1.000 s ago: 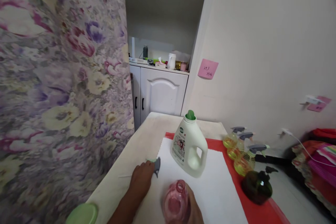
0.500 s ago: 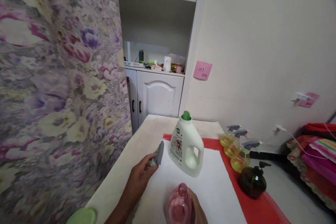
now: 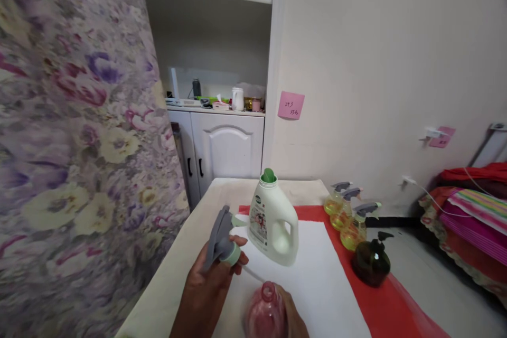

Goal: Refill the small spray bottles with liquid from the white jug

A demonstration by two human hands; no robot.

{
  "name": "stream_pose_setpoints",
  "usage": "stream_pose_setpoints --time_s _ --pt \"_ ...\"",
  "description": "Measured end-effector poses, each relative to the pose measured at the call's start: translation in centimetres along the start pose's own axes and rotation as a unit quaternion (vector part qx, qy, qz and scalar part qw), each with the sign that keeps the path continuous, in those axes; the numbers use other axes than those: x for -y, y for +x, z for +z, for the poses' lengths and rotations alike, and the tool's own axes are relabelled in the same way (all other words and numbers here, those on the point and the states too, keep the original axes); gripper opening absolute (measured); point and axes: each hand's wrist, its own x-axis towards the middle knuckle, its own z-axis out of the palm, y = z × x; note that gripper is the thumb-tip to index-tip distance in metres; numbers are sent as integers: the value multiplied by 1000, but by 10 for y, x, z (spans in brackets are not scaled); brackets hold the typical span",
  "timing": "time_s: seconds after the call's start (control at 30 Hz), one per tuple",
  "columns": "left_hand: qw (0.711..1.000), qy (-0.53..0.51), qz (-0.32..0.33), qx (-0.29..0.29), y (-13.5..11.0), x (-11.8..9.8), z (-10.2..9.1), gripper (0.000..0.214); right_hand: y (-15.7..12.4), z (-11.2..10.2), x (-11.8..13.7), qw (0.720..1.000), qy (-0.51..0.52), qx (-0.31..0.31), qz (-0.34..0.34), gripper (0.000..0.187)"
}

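My left hand point(image 3: 209, 288) is closed around a grey and pale green spray trigger head point(image 3: 220, 240), lifted above the table, its thin dip tube slanting down toward a pink bottle point(image 3: 266, 312). My right hand point(image 3: 293, 317) wraps the pink bottle from the right at the bottom edge; the bottle's mouth is uncapped and faces up. A white detergent jug point(image 3: 272, 228) with a green cap stands just beyond, on a white sheet point(image 3: 317, 285).
Three yellow spray bottles point(image 3: 348, 219) and a dark green pump bottle point(image 3: 371, 265) stand on a red mat point(image 3: 392, 306) at the right. A flowered curtain point(image 3: 75, 142) hangs at the left. Behind the table are a white cabinet point(image 3: 222, 148) and bedding point(image 3: 471, 216).
My left hand has picked the spray trigger head up from the table and raised it above the pink bottle. The camera has turned somewhat to the right.
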Motion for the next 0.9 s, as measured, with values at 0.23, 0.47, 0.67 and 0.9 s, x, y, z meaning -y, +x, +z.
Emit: stream_pose_setpoints --time_s 0.23,0.47,0.67,0.9 --pt "991 119 -43 37 1 21 8 22 -3 -14 16 997 39 18 71 52" --pt "960 224 -96 141 -2 67 -12 28 -3 -13 19 998 33 14 54 52" --pt "967 203 -112 107 -12 80 -11 26 -3 -18 30 994 44 45 92 49" --pt "974 191 -105 62 -16 85 -8 27 -3 -16 29 996 42 22 70 49"
